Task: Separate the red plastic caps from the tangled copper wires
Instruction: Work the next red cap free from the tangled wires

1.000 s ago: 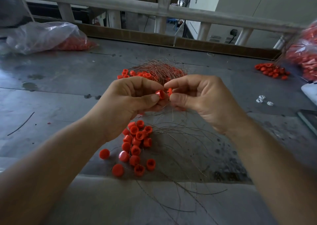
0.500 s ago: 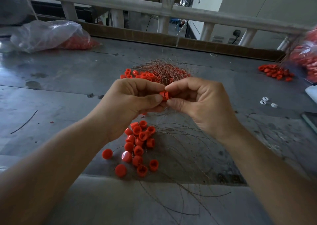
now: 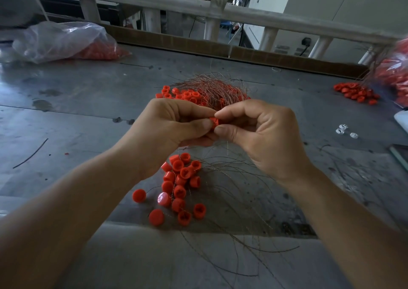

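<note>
My left hand (image 3: 174,130) and right hand (image 3: 260,134) are held above the table (image 3: 66,116), thumb and forefinger of each clamped on one red cap (image 3: 214,121) between them. The wire tangle (image 3: 217,88) sits just behind, with caps in it. The cap pile (image 3: 181,178) lies under my wrists, with strands running through it.

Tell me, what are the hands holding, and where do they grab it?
Both hold one red plastic cap: the left hand pinches its left side, the right hand its right side, each between thumb and forefinger tip.
</note>
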Motion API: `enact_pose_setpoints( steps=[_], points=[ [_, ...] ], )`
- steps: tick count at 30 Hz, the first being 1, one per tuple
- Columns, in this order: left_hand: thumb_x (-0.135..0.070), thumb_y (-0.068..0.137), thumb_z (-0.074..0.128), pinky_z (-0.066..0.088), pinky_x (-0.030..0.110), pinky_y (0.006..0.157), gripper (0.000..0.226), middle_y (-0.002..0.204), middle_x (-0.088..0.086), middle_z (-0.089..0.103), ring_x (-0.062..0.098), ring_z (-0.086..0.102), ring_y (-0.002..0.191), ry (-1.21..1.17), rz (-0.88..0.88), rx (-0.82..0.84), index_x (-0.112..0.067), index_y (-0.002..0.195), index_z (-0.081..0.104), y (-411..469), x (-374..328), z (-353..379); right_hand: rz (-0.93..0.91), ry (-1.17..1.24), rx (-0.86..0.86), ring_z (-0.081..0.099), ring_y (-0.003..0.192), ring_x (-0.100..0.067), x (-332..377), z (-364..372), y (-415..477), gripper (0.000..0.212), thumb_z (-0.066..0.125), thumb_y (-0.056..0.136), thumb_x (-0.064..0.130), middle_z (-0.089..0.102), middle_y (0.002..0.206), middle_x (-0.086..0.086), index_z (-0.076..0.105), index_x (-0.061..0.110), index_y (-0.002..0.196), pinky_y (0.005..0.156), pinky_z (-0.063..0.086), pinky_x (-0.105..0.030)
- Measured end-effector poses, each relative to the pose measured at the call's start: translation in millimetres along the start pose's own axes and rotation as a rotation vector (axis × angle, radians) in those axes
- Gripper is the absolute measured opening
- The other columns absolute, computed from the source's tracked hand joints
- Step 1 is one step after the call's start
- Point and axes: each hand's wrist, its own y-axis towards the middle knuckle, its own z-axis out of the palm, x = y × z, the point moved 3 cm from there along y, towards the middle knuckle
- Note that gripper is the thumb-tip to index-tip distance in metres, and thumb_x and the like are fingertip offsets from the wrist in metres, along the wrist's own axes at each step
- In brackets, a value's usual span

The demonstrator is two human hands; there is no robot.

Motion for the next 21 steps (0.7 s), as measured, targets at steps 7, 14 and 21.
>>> enact_pose_setpoints(
  steps=[7,14,21],
  points=[
    [-0.012,0.058,0.061,0.052,0.015,0.055,0.018,0.065,0.006,0.071,0.012,0.069,0.061,0.026,-0.016,0.024,-0.017,0.068,0.075,-1.1,-1.7,1.7,-0.021,-0.033,-0.019,0.065,0.074,-0.001,0.5,0.1,-0.8,0.025,0.074,0.07,0.005,0.063,0.08,0.015,0.065,0.02,0.089,0.066,0.05,-0.011],
    [-0.014,0.058,0.063,0.053,0.016,0.055,0.017,0.065,0.006,0.071,0.011,0.068,0.06,0.071,0.013,0.03,-0.015,0.07,0.074,-4.3,-0.9,3.1,-0.204,-0.262,-0.05,0.064,0.071,-0.012,5.7,0.3,-3.3,0.017,0.073,0.068,0.009,0.067,0.077,-0.004,0.071,0.002,0.083,0.066,0.053,-0.019],
    [-0.015,0.061,0.061,0.052,0.014,0.055,0.019,0.066,0.006,0.071,0.011,0.068,0.061,-0.027,-0.06,0.072,-0.014,0.073,0.075,-2.1,0.8,3.4,-0.175,-0.155,-0.038,0.063,0.073,-0.008,3.5,-3.4,-0.1,0.023,0.073,0.069,0.014,0.063,0.08,0.005,0.069,0.007,0.09,0.068,0.052,-0.018]
  ],
)
